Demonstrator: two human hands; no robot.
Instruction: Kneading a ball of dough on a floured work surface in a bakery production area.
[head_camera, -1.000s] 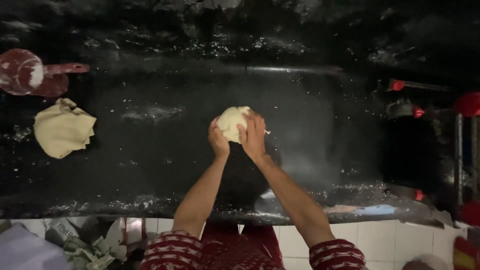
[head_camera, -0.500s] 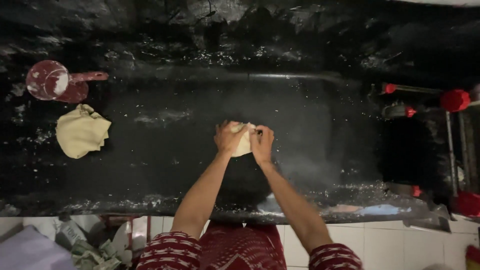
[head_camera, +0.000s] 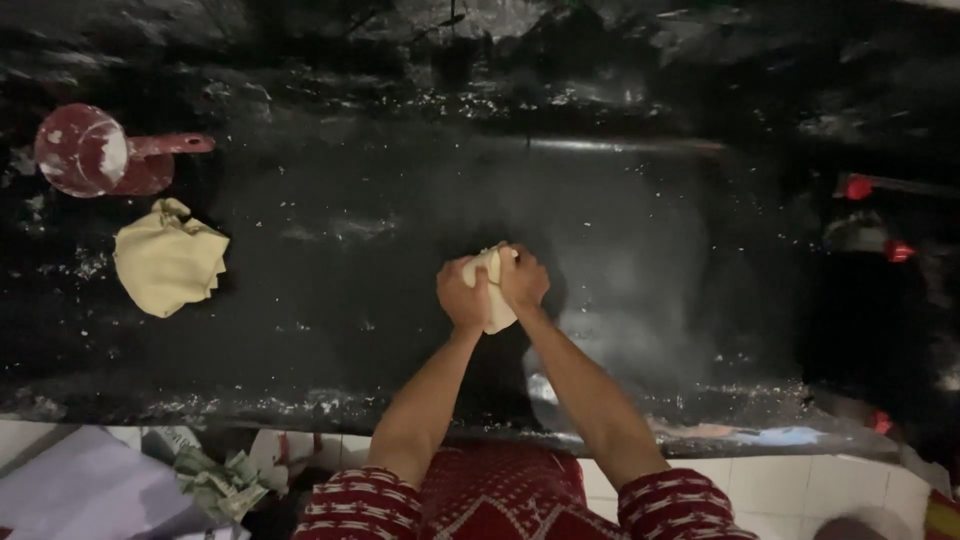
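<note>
A pale lump of dough (head_camera: 492, 290) sits on the dark, flour-dusted worktop (head_camera: 330, 210), squeezed between both of my hands. My left hand (head_camera: 462, 297) presses its left side with fingers curled over it. On its right side my right hand (head_camera: 523, 279) is closed over the top. Only a strip of dough shows between the two hands. Both forearms reach up from the bottom edge, with red patterned sleeves at the elbows.
A second, folded piece of dough (head_camera: 168, 260) lies at the left. Above it stands a red scoop with a handle (head_camera: 96, 152), dusted with flour. Red-capped items (head_camera: 858, 187) sit at the right. White tiles and crumpled paper (head_camera: 215, 480) show below the worktop's front edge.
The dough has come down from a raised, rounded ball held at my fingertips to a lump pressed between both closed hands. The view has shifted slightly.
</note>
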